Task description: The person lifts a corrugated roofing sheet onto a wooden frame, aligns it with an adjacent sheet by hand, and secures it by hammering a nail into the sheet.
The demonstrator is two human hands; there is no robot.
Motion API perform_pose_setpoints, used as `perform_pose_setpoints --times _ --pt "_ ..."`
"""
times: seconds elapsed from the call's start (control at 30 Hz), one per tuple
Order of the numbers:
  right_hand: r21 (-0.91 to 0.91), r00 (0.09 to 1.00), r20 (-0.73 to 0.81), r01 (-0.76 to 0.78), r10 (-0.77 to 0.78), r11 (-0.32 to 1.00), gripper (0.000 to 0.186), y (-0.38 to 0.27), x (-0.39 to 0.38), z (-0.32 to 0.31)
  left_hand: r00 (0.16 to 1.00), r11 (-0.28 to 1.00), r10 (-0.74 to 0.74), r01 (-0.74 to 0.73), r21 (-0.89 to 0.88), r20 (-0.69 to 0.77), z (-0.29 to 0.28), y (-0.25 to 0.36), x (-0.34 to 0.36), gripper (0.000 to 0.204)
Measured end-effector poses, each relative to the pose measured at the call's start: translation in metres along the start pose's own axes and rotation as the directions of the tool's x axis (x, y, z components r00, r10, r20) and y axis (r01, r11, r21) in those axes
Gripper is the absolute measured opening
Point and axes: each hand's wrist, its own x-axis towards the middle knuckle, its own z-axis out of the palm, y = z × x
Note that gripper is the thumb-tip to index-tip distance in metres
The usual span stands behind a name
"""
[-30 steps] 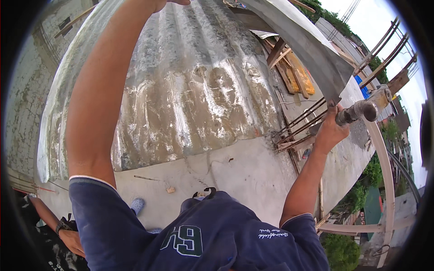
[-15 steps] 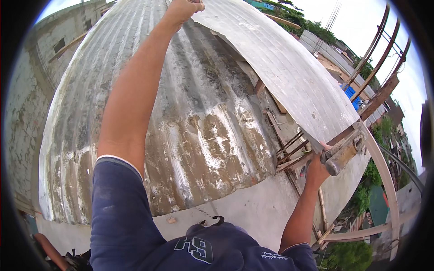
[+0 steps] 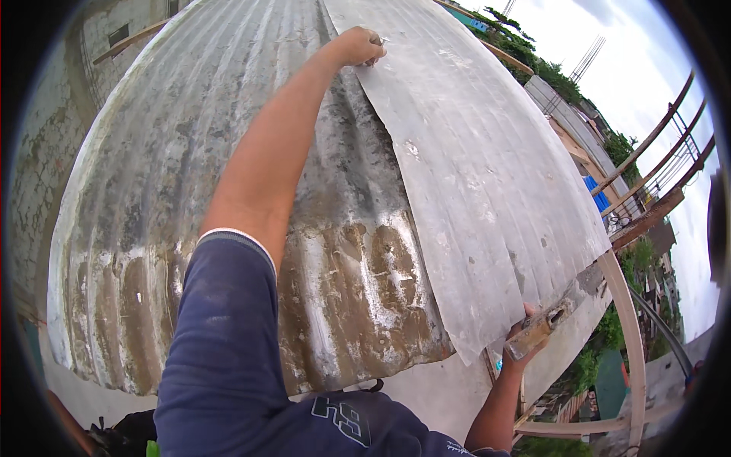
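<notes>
A pale grey corrugated roofing sheet [image 3: 472,183] lies over the right side of an older, stained corrugated roof [image 3: 251,152]. My left hand [image 3: 359,47] reaches far forward, its fingers closed at the pale sheet's left edge. Low on the right, my right hand [image 3: 525,343] is closed at the sheet's near edge, with a fingertip on top and most fingers hidden. Against that hand rests a worn, brownish block-like piece [image 3: 537,335] with a blunt end; its exact kind is unclear. The pale sheet's near left corner hangs just past the old roof's edge.
A rough wall [image 3: 49,145] stands on the left. At the right are a curved-looking wooden beam [image 3: 628,327], rusty bars [image 3: 647,145] and a dark pipe [image 3: 662,327]. Greenery and buildings show far below the edge. A pale concrete surface [image 3: 434,404] runs before the roof.
The pale sheet has come down and left, covering the gap with bars and wood beside the old roof. Both hands have moved nearer with it, and my view has shifted.
</notes>
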Motion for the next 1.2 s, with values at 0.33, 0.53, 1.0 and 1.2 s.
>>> perform_pose_setpoints --times 0.33,0.53,1.0,1.2 --pt "-0.639 0.638 0.636 0.750 -0.433 0.167 0.015 0.016 0.000 0.006 0.957 0.937 -0.242 0.186 -0.295 -0.163 0.042 -0.040 -0.011 0.017" --pt "-0.612 0.577 0.722 0.790 -0.381 0.035 0.021 0.013 0.006 0.008 0.905 0.950 -0.290 0.234 -0.206 -0.311 0.048 -0.050 -0.004 0.016" --pt "-0.607 0.618 0.479 0.746 -0.623 0.274 0.030 -0.053 0.028 0.037 0.953 0.981 -0.183 0.192 0.012 -0.242 0.026 -0.040 0.024 0.017" --pt "-0.739 0.802 0.333 0.549 -0.495 0.391 0.028 -0.094 0.026 0.046 0.973 0.980 -0.197 0.191 -0.056 -0.123 0.000 -0.026 0.059 0.020"
